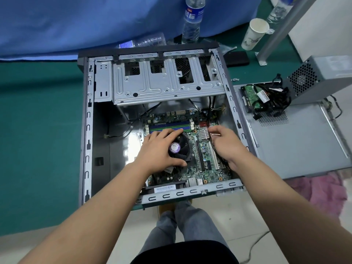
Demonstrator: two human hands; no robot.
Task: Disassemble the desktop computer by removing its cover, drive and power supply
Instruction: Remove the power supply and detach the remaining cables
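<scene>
Left hand on coverless computer

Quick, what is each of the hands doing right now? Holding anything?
Left hand: fingers and thumb curled round the CPU fan, gripping it.
Right hand: over the motherboard; whether it holds anything cannot be told.
</scene>
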